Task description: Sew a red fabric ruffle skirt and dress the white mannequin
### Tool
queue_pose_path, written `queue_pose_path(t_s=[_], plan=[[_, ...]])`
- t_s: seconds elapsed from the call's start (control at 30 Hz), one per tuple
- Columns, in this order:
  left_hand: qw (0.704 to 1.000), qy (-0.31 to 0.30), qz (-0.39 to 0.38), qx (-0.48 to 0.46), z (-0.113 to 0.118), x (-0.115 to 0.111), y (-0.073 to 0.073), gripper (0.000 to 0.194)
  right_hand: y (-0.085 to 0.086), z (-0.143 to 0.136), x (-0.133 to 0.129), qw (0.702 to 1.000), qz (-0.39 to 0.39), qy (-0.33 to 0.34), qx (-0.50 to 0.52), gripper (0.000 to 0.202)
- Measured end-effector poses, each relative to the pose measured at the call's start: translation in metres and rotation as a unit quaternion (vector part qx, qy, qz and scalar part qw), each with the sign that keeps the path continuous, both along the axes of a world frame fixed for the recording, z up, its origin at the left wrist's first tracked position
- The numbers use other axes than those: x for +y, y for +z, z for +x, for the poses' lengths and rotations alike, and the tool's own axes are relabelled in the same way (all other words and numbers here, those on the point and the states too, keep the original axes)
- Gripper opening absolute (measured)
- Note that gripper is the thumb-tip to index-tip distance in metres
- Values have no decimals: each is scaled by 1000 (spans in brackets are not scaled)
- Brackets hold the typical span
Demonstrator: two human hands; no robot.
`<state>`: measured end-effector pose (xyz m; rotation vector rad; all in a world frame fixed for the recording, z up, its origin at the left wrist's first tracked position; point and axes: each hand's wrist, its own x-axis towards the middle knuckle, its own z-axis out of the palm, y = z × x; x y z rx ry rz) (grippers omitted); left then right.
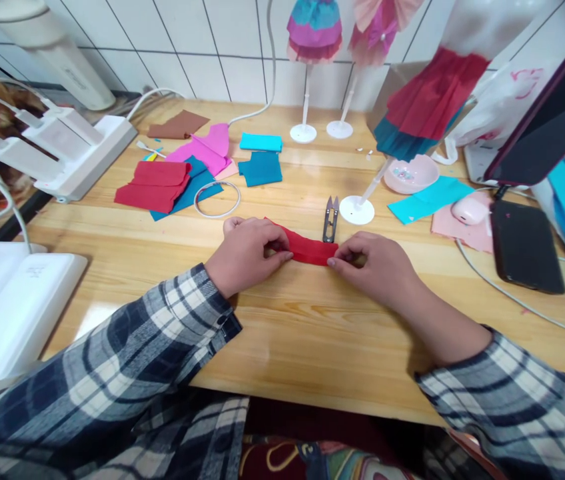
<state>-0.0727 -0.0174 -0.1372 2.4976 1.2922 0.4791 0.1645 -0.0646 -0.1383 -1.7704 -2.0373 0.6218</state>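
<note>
A narrow red strip point(310, 251) lies across the middle of the wooden table, between both hands. My left hand point(255, 253) pinches its left part, thumb and forefinger pressed together. At the strip's right end, my right hand point(372, 263) grips the corner between thumb and finger. Small black thread snips point(331, 220) rest just behind the strip, points away from me. A stand with a red and blue pleated paper skirt point(425, 107) rises behind my right hand. Folded red paper point(152, 185) and a white ring point(217, 200) lie beyond my left hand.
Blue point(265, 169), pink and brown sheets lie at the back left. Two more dressed stands point(303, 132) are near the tiled wall. A pink bowl point(411, 177), a black phone point(527, 247) and cables are on the right. A power strip point(90, 160) and white power banks point(22, 313) are left.
</note>
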Motion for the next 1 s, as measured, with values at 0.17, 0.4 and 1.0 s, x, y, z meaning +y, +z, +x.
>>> queue_pose_path(t_s=[0.17, 0.4, 1.0], plan=[[1000, 4, 3, -5, 0, -1, -2, 10, 2, -3, 1, 1000, -17, -17, -10, 17], [1000, 18, -7, -11, 3, -4, -1, 10, 5, -8, 3, 998, -37, -40, -34, 20], [997, 62, 35, 17, 12, -7, -3, 25, 1, 1, -1, 996, 9, -76, -50, 26]])
